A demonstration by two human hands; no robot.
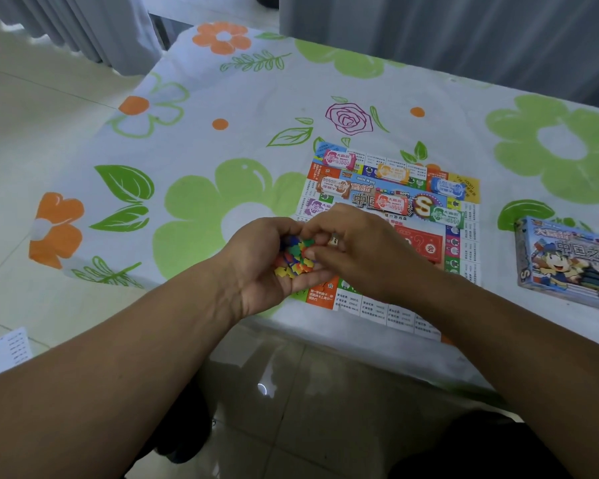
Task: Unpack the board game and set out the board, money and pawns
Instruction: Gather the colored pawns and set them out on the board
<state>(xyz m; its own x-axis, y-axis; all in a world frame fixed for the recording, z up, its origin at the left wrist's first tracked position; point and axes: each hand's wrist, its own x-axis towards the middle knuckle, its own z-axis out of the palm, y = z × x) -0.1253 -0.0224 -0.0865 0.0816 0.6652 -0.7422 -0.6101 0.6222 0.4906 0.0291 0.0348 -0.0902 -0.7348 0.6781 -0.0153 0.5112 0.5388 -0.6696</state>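
Note:
The paper game board (460,243) lies flat on the flowered tablecloth, its near edge at the table's front. Several small stacks of play money sit on it: pink (339,160), orange (393,173), blue (446,188), brown (332,186), red (391,203), green (446,217) and purple (317,207). My left hand (256,267) is cupped palm up over the board's left edge, holding a heap of small coloured pieces (296,259). My right hand (357,247) reaches into that heap with pinched fingertips; a small die-like piece (334,240) shows at its fingers.
The blue game box (567,264) lies at the table's right. The tablecloth (222,133) covers the table, whose front edge runs just below my hands. A printed sheet (4,350) lies on the tiled floor at the left. Curtains hang behind the table.

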